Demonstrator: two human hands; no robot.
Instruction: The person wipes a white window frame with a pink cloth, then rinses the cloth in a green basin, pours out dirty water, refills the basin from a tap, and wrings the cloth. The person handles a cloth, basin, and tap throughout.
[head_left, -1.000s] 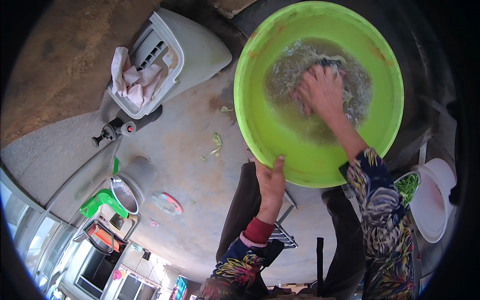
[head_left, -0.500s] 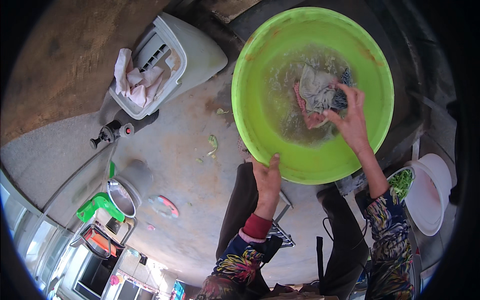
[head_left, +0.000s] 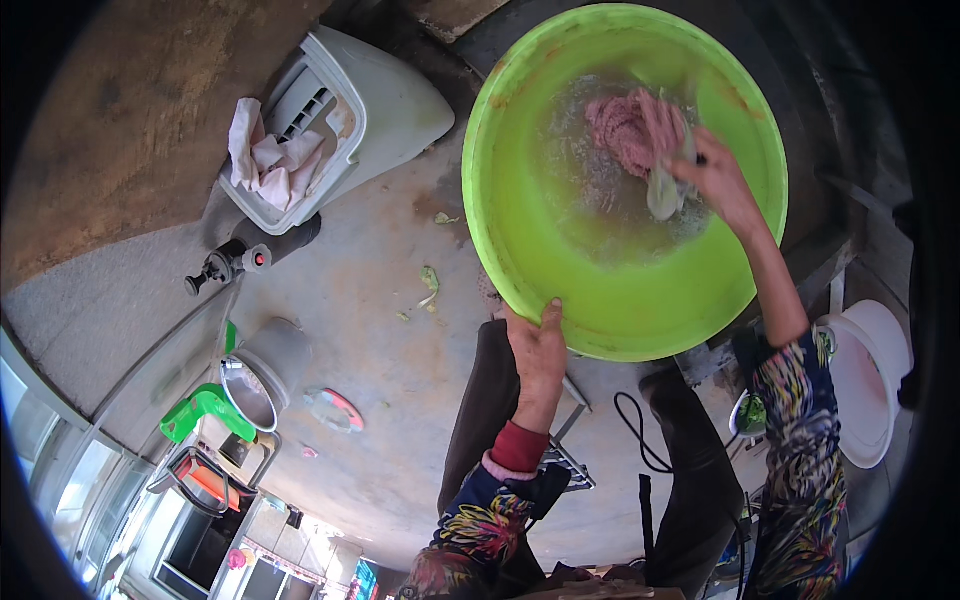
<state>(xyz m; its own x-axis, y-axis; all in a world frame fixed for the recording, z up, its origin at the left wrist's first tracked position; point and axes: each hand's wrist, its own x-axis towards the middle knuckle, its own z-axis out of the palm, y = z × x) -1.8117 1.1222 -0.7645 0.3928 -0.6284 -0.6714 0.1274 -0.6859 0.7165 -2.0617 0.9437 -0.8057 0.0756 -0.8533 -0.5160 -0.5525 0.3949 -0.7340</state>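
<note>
Upper right of frame: the right hand (head_left: 715, 178) pinches a pale rag (head_left: 663, 190) beside pink meat (head_left: 628, 128) in a green basin (head_left: 560, 290); the left hand (head_left: 537, 345) grips its near rim.

A round lime-green basin (head_left: 560, 270), upper right of frame, is being tilted; pink meat (head_left: 625, 130) is lying in its water.
</note>
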